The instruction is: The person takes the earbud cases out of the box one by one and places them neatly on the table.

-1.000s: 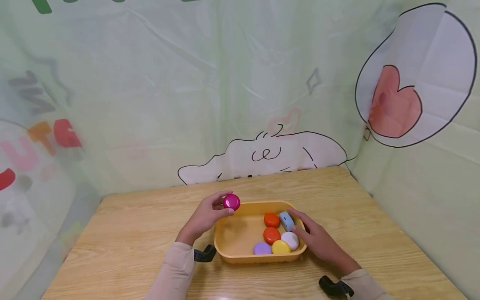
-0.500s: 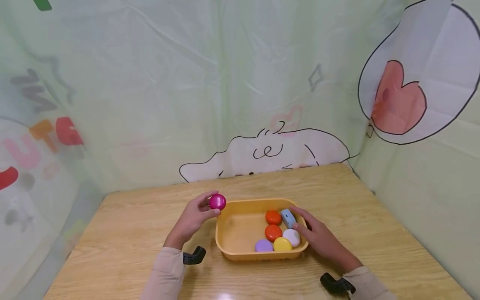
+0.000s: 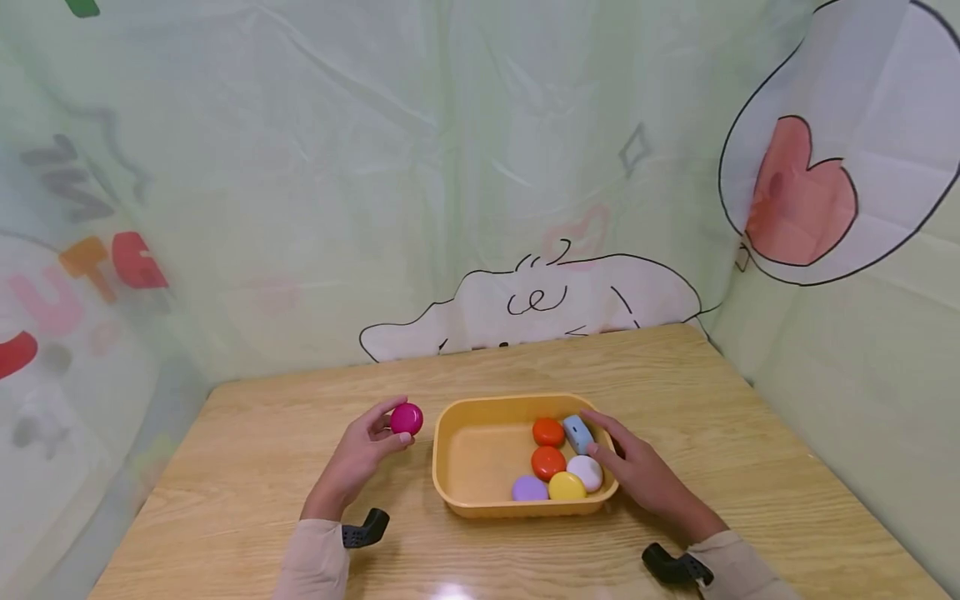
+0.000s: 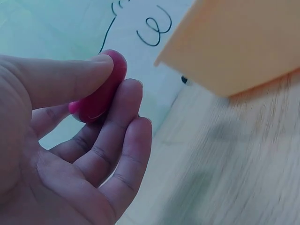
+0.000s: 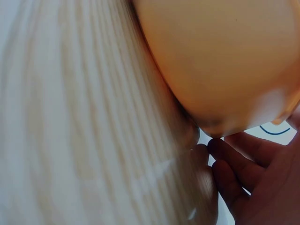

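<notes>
Your left hand (image 3: 358,458) pinches the single magenta disc (image 3: 407,419) between thumb and fingers, its other fingers loosely bent, above the counter (image 3: 255,475) beyond the tray's left edge. The disc turns a round face to the head camera; the left wrist view gives its edge, long axis slanting from lower left to upper right, partly hidden by your thumb. Your right hand (image 3: 645,475) grips the right end of the tray (image 3: 480,454); how firmly, you can't tell. Inside are two red discs (image 3: 548,463), one blue block (image 3: 578,434), one white disc (image 3: 584,472), one yellow disc (image 3: 567,486) and one purple disc (image 3: 530,488); the near wall hides the last two's lower edges.
</notes>
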Available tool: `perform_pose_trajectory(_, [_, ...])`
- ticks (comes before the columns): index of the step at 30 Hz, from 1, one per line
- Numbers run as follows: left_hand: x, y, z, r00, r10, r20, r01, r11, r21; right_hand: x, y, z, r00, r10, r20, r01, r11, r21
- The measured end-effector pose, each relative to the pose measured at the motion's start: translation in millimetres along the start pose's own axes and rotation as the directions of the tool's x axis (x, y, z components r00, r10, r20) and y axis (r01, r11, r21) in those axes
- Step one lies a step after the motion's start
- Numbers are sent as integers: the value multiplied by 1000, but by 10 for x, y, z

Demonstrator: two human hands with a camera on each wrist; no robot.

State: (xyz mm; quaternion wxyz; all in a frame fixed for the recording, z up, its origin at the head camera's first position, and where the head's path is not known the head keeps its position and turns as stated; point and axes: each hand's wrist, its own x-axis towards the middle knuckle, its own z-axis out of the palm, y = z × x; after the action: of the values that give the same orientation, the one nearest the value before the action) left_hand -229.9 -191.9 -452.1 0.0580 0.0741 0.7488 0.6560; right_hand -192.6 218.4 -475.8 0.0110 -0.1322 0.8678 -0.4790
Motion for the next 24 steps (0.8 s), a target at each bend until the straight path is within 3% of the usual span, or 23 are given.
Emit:
perform_pose_trajectory(6, [-88, -67, -82, 999, -33, -36, 33, 999, 0, 0, 16, 11, 1000, 4, -1, -4, 1000, 4])
perform_pose_trajectory(13, [-174, -188, -155, 992, -61, -111, 71, 994, 87, -8, 42, 14, 1000, -3, -4, 3, 1000, -1])
perform_pose_trajectory(19, [-194, -267, -252, 990, -67, -126, 76, 995, 70, -12, 31, 1, 1000, -4, -8, 4, 1000, -8])
perform_pose_trajectory(24, [-205, -314, -327, 986, -86, -140, 103, 988, 118, 9, 26, 5, 1000, -19, -2, 19, 1000, -10])
